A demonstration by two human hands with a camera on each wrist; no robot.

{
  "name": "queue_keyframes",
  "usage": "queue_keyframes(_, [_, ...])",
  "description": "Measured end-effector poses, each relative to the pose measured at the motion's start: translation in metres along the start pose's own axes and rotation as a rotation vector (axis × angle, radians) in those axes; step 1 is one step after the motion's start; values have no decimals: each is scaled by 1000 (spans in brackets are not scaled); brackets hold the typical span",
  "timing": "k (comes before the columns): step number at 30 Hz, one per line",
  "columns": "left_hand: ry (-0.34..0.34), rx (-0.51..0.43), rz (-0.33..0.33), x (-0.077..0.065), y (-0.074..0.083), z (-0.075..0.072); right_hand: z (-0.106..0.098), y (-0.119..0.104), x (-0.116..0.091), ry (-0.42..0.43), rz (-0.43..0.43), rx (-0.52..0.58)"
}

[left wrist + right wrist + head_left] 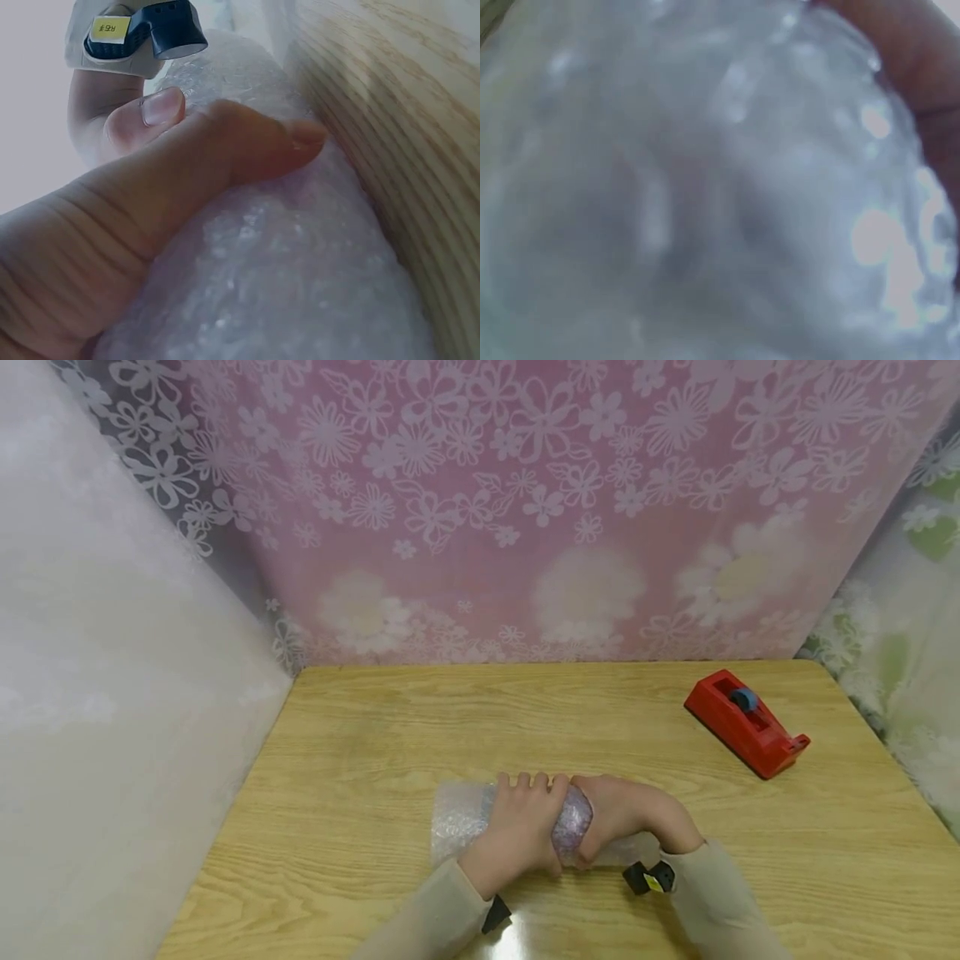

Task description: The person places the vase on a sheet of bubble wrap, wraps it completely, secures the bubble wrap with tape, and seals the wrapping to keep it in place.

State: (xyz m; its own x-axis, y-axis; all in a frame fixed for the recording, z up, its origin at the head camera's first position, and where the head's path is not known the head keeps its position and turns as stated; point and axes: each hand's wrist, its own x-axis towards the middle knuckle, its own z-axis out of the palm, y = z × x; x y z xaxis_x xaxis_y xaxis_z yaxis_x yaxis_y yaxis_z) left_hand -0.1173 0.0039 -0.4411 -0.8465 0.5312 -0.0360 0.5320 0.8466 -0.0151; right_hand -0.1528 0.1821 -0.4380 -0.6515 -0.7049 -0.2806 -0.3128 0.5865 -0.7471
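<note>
A long bundle rolled in clear bubble wrap (pixel 456 822) lies crosswise on the wooden table, with something purple showing through the wrap. My left hand (pixel 527 822) grips it from above near the middle, fingers over the far side and thumb on the near side. Close beside it, my right hand (pixel 626 810) curls round the bundle's right part. In the left wrist view, my left thumb presses along the bubble wrap (pixel 270 277), with the right thumb behind it. Blurred bubble wrap (pixel 705 180) fills most of the right wrist view. What is inside cannot be made out.
A red tape dispenser (pixel 742 727) with a blue roll stands at the back right of the wooden table (pixel 360 735). Behind the table hangs a pink flowered curtain (pixel 480 527). Pale cloth (pixel 112 652) hangs along the left side.
</note>
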Motion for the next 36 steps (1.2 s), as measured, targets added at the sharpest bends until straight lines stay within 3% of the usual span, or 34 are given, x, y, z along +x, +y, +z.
queue_keyframes(14, [-23, -8, 6, -1, 3, -4, -6, 8, 1, -112, 14, 90])
queue_keyframes(22, [-75, -27, 37, 1, 0, -8, -4, 4, 0, -110, 58, 123])
queue_keyframes(26, [-104, -41, 41, 2, -1, -9, 2, -11, -6, -7, 129, 38])
queue_keyframes(32, [-149, -61, 32, 2, 0, -12, 21, -32, -19, 247, 226, -325])
queue_keyframes(36, [-184, -67, 25, 4, 1, -13, 38, -36, -23, 380, 245, -483])
